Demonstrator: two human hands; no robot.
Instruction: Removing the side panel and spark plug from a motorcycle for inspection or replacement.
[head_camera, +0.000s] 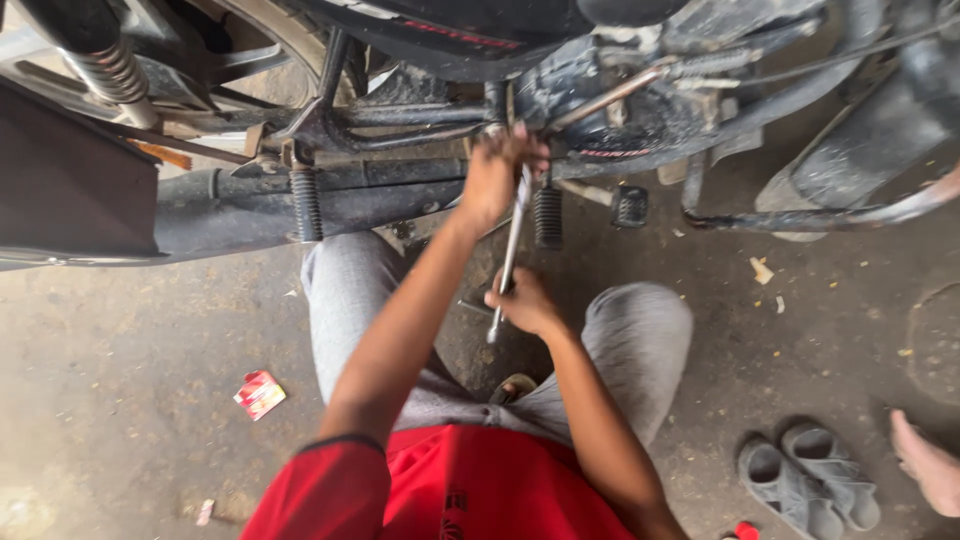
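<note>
Head view: left hand (497, 178) clamps the long steel wrench (510, 250) at its head under the motorcycle (560, 90), right hand (522, 303) grips the handle end; stiff, probably greasy

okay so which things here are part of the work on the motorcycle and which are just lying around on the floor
In use:
- long silver metal wrench
- left hand, at the wrench's top by the black motorcycle underside
- right hand, holding the wrench's lower end

Lying about:
- small red and white wrapper
- pair of grey rubber sandals
- pale paper scraps
</note>
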